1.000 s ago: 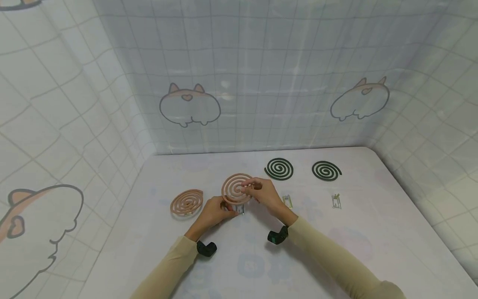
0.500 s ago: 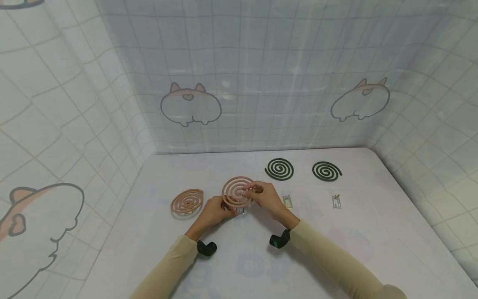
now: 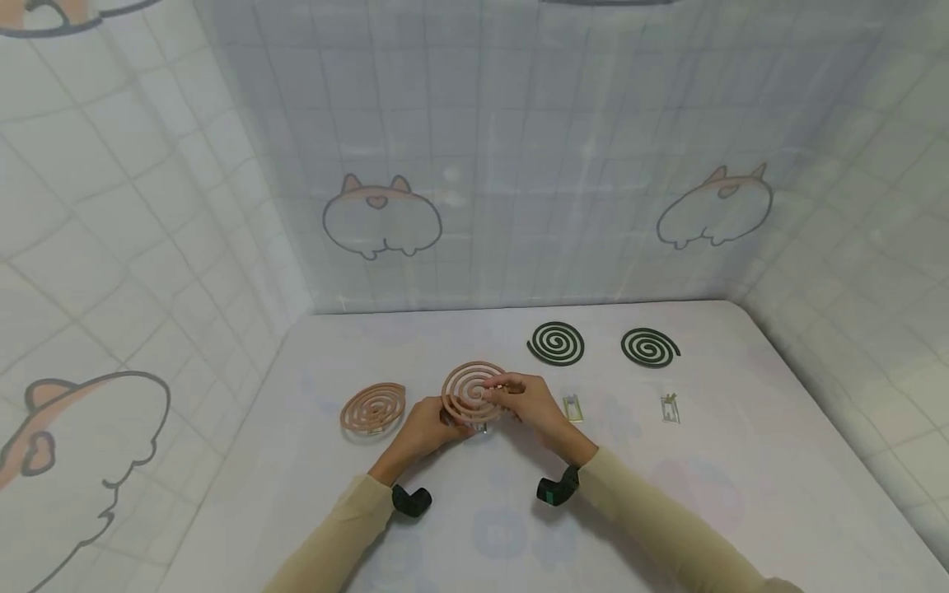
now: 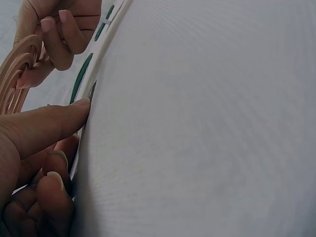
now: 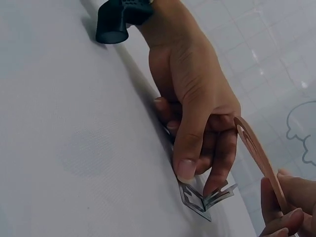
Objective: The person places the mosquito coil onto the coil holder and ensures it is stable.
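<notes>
My right hand [image 3: 530,401] pinches a brown mosquito coil [image 3: 467,391] near its centre, fingers coming in from the right. The coil is tilted and raised over my left hand [image 3: 426,428]. In the right wrist view, a small metal coil stand [image 5: 223,196] lies on the table with its prongs bent up. My left thumb holds its flat base while a left fingertip sits at the raised prongs. The coil's lower edge overlaps the stand in the head view and hides most of it. Left of my left hand, another brown mosquito coil [image 3: 373,408] rests raised on a stand.
Two dark green mosquito coils [image 3: 556,343] lie flat at the back right of the white table [image 3: 638,511]. In front of them are two more metal stands [image 3: 572,408], set apart. Cloth walls with a grid print [image 3: 511,181] enclose the back and sides.
My right hand has lowered the brown mosquito coil slightly toward the stand. My left hand stays on the stand. The head view has tilted up a little.
</notes>
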Motion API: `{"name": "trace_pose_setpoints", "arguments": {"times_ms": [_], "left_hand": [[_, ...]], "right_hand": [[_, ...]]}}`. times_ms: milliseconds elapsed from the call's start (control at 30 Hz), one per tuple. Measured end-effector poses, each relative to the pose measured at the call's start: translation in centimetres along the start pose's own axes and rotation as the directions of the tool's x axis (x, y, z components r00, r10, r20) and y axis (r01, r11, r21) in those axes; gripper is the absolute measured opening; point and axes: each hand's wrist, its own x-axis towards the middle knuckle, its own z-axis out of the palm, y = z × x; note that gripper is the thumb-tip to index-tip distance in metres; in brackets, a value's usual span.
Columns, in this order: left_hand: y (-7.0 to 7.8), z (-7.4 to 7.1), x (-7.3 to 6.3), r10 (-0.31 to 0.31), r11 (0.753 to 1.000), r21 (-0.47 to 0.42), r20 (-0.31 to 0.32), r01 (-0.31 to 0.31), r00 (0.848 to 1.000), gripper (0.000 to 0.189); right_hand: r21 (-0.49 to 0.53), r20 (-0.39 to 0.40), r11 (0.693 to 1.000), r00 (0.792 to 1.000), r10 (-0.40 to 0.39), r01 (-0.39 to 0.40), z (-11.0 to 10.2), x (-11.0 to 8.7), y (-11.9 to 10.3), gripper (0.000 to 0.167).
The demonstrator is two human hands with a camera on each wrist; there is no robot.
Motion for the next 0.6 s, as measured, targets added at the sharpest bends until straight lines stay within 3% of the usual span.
{"name": "trace_pose_setpoints", "arguments": {"times_ms": [267,600], "left_hand": [[0.25,-0.01,0.07,-0.001,1.000,0.024,-0.032,0.001,1.000,0.022],[-0.14,0.24,0.01,0.018,1.000,0.023,-0.041,-0.017,0.999,0.024]], "right_hand": [[0.044,0.003,0.999,1.000,-0.011,0.011,0.04,0.11,0.09,0.029],[0.012,0.029,1.000,0.999,-0.015,0.014,-0.05,-0.20,0.43,0.024]]}}
